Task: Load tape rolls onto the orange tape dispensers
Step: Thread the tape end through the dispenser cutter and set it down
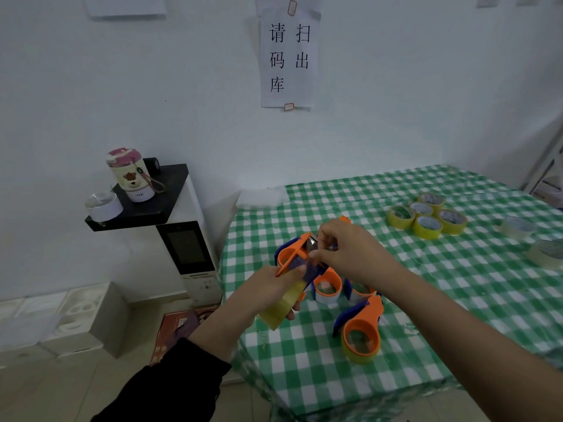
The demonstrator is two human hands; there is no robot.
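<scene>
My left hand (268, 289) grips an orange and blue tape dispenser (294, 254) with a yellow tape roll (281, 307) on it, held above the table's left edge. My right hand (344, 248) pinches the loose end of the tape at the dispenser's blade. Another loaded orange dispenser (361, 328) lies on the green checked tablecloth (457, 300) near the front. Two more orange dispensers (329, 286) stand behind my hands, partly hidden. Several yellow tape rolls (426, 216) sit in a cluster at the back right.
Two clear tape rolls (518, 228) lie at the right edge of the table. To the left stands a white machine (189, 254) with a black shelf holding a pink-lidded bottle (131, 175). White foam boxes (76, 312) sit on the floor.
</scene>
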